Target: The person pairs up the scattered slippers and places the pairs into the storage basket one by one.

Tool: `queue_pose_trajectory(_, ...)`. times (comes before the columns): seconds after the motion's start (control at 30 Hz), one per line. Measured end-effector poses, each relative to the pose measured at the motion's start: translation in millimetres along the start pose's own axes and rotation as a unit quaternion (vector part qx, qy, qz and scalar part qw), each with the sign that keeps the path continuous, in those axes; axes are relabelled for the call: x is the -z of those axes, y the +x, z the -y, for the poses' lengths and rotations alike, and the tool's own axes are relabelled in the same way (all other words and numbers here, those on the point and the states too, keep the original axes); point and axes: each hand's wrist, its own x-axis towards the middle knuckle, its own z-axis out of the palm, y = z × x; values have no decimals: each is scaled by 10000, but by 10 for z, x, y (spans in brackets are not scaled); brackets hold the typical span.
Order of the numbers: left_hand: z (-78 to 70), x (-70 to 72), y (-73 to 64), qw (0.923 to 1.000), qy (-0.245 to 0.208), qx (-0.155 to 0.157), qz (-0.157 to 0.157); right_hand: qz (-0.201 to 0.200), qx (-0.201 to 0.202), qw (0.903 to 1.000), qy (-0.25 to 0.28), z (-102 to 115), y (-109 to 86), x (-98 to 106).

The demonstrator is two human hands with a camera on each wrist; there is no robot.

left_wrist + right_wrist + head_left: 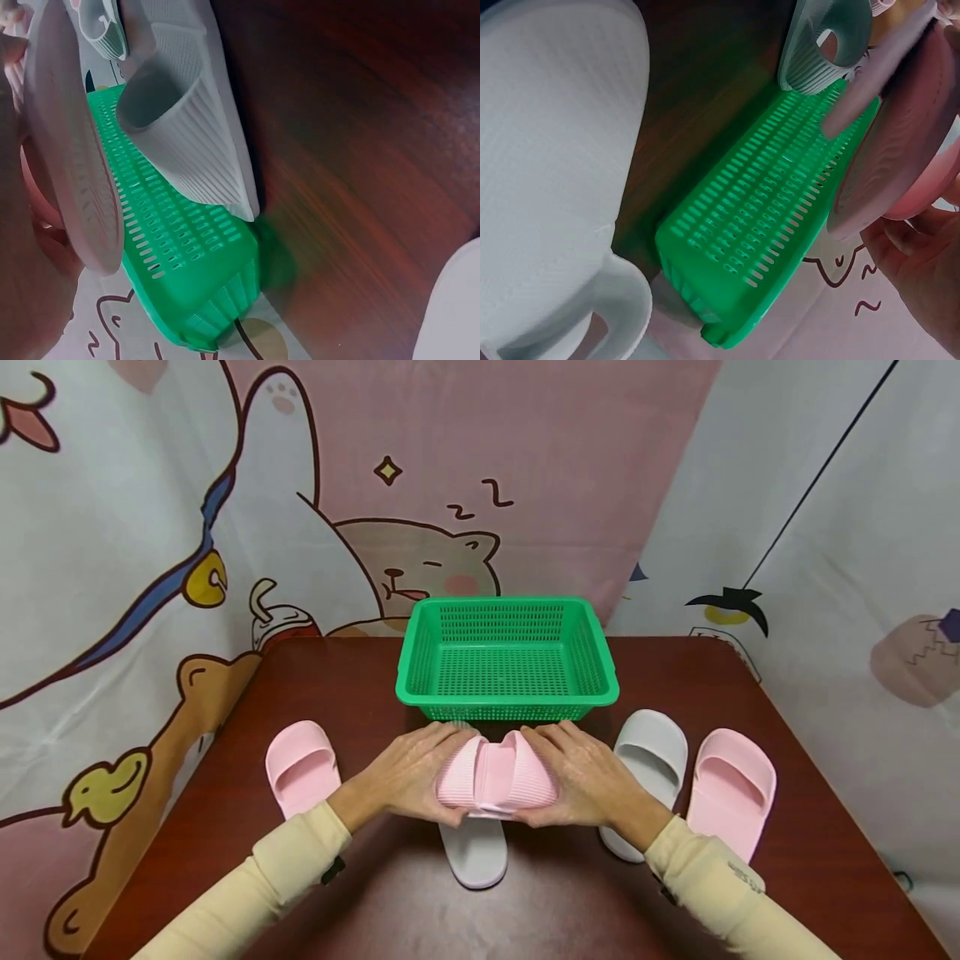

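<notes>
Two pink slippers (459,783) with ribbed straps are held together above the table, straps to the outside. My left hand (420,772) grips them from the left and my right hand (588,777) from the right, thumbs at the near side. Pink slipper edges also show beside the hand in the left wrist view (79,172) and the right wrist view (896,142). Below them a white slipper (477,856) lies on the table, its strap partly hidden by the hands. Just beyond stands a green perforated basket (506,700) with nothing in it.
On the brown table (360,893), a pink slipper (302,760) lies at the left. A second white slipper (651,752) and another pink slipper (731,802) lie at the right, partly behind my right forearm. A printed curtain (570,485) hangs behind the table.
</notes>
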Motion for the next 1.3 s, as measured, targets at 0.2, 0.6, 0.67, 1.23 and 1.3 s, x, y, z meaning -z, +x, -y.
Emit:
queue_pose_trajectory(0.2,-3,-27,18,10000,10,-24,-36,8,-33,10000,7,-9,-30,-16)
queue_pose_trajectory(0.6,-15,-76,46,9997,-187,76,-156,-53,-80,9998,163,28,-28,-56)
queue_pose_trajectory(0.67,-17,-83,49,9997,-196,84,-154,-68,-95,9998,166,41,-21,-58)
queue_pose_trajectory(1.23,-106,-98,162,9994,-277,-12,-198,-426,-144,9985,299,64,-12,-62)
queue_pose_trajectory(1.3,-122,-104,179,9994,-270,-60,-196,-396,-195,9985,309,71,-15,-65)
